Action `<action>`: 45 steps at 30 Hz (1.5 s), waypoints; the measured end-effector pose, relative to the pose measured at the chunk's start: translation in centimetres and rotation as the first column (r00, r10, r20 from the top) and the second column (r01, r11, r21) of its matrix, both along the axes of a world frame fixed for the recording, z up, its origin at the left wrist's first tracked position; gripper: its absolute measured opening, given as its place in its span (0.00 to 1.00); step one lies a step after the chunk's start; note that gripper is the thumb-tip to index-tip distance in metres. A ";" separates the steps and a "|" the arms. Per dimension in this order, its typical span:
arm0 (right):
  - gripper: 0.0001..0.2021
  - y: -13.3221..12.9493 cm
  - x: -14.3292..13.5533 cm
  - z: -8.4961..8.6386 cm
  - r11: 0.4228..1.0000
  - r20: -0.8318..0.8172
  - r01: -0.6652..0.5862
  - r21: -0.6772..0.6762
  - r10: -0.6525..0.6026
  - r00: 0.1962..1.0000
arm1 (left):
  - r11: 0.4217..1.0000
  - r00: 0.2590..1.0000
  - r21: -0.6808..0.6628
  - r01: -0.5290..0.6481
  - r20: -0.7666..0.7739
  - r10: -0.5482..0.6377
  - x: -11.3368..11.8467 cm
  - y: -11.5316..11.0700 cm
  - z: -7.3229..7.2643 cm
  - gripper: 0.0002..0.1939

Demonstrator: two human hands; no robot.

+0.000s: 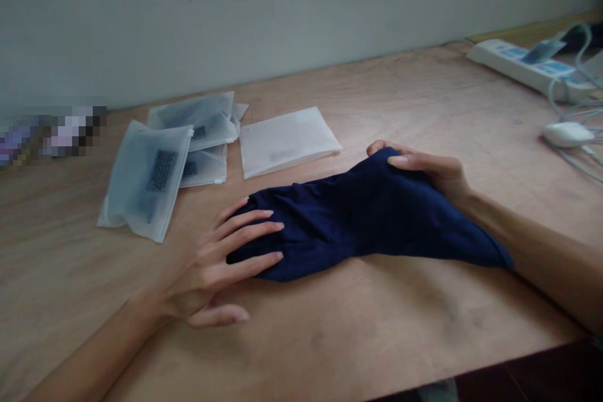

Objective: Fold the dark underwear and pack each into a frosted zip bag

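A dark navy piece of soft fabric (330, 220), perhaps a garment, stretches between my two hands over the wooden table. My left hand (221, 264) rests on its left end with the fingers spread out flat and the thumb apart. At the upper right edge, my right hand (428, 169) pinches the cloth between thumb and fingers and lifts that side off the tabletop. The cloth's right corner hangs down against my right forearm. Its exact kind does not show.
Frosted zip bags (141, 182) with dark contents and printed labels lie at the back left. A flat white pouch (287, 141) sits beside them. At the far right are a white power strip (532, 69), a white charger (568, 134) and loose cables. A wall stands behind.
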State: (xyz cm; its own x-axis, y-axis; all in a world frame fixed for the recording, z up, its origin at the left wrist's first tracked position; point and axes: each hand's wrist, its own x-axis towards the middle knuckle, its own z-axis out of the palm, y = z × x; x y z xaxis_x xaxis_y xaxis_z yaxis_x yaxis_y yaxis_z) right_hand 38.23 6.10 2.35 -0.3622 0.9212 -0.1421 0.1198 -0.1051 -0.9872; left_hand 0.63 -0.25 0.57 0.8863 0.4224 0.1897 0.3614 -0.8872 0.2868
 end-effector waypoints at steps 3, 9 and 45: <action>0.19 -0.6 -0.3 0.1 1.000 -0.033 0.007 -0.001 -0.007 0.999 | 1.000 0.997 0.010 -0.013 -0.080 0.014 0.2 0.3 0.1 0.34; 0.29 -1.7 -1.1 -0.2 0.994 -0.052 -0.095 0.053 0.098 0.994 | 0.998 0.993 -0.067 -0.006 -0.121 -0.002 0.8 0.0 0.6 0.40; 0.16 -2.8 -3.2 0.0 0.663 0.242 -0.643 0.383 0.600 0.763 | 0.953 0.991 0.278 -0.122 0.087 0.102 1.5 -1.1 -1.1 0.24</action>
